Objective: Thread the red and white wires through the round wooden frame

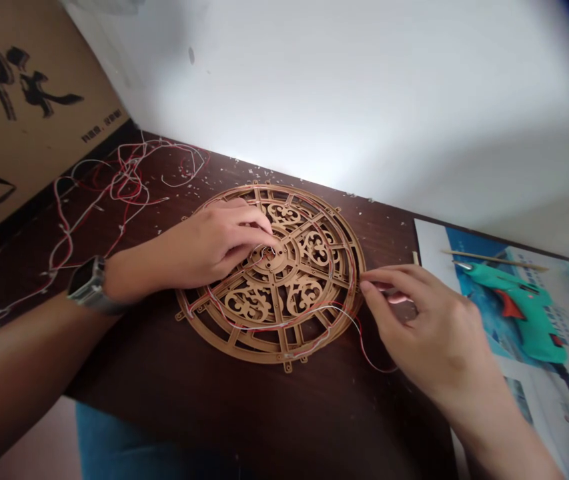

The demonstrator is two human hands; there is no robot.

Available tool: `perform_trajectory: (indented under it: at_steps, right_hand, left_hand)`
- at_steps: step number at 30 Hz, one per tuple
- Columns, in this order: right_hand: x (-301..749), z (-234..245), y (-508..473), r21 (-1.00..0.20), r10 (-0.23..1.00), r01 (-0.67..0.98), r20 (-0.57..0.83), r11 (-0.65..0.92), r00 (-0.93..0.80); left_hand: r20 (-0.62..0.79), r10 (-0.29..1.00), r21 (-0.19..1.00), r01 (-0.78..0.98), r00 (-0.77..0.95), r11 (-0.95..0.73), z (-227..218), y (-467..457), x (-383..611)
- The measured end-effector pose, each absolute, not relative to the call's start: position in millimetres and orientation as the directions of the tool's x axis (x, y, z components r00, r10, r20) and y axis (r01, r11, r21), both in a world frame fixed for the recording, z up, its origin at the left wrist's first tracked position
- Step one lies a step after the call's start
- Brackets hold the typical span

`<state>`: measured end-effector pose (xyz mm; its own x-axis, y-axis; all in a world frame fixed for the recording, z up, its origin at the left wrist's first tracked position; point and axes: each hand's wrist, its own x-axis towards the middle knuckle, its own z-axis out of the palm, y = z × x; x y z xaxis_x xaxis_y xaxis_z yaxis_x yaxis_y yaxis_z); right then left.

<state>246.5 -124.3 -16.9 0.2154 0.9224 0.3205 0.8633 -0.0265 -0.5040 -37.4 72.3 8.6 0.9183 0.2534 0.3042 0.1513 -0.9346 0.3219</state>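
Note:
A round laser-cut wooden wheel frame (269,337) with scrollwork panels lies flat on the table. Thin red and white wires (309,331) run along its rim and spokes. My left hand (214,243) rests across the frame, its fingertips on the central hub where the wires gather. Whether those fingers grip a wire is hidden. A smartwatch (89,287) sits on that wrist. My right hand (414,320) is at the frame's right rim, with thumb and forefinger pinched together on a thin wire.
A tangle of loose red and white wires (124,180) and scattered wood shavings lie on the dark wooden table (164,373). To the right, a teal glue gun (519,307) and a thin stick (494,261) rest on a printed sheet (464,250). A white wall (314,87) and cardboard box (29,113) border the table.

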Motion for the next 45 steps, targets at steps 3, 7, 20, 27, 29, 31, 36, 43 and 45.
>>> perform_trajectory:
  at_steps: [3,7,20,27,29,31,36,43,45]
  right_hand:
    - [246,-17,-125,-0.504,0.925,0.863,0.313,-0.03,0.215]
    - [247,-18,-124,-0.515,0.926,0.856,0.298,-0.048,0.232]
    - [234,-37,-112,-0.524,0.862,0.841,0.357,-0.135,0.361]
    - [226,-38,-109,-0.589,0.878,0.797,0.302,-0.135,0.372]
    - [227,-40,-107,-0.594,0.874,0.79,0.294,-0.149,0.386]
    - [229,-41,-106,-0.637,0.868,0.756,0.279,-0.153,0.411]
    - [234,-37,-106,-0.833,0.849,0.532,0.166,-0.151,0.502]
    - [236,-27,-114,-0.99,0.894,0.137,0.047,-0.016,0.445]
    - [235,-24,-115,-0.995,0.892,0.095,0.036,-0.008,0.451]
  left_hand:
    - [0.291,0.265,0.348,0.156,0.919,-0.924,7,72,-37]
    - [0.269,0.319,0.379,0.204,0.909,-0.902,7,71,-36]
    - [0.28,0.79,0.26,0.749,0.546,-0.61,2,88,-49]
    - [0.298,0.843,0.423,0.73,0.447,-0.536,-3,92,-49]
    - [0.29,0.869,0.497,0.713,0.4,-0.495,-3,93,-49]
    - [0.281,0.886,0.572,0.676,0.37,-0.464,-3,96,-50]
    - [0.338,0.882,0.714,0.521,0.327,-0.467,11,92,-49]
    - [0.365,0.773,0.515,0.579,0.519,-0.632,51,62,-37]
    - [0.279,0.763,0.463,0.615,0.583,-0.639,58,58,-33]
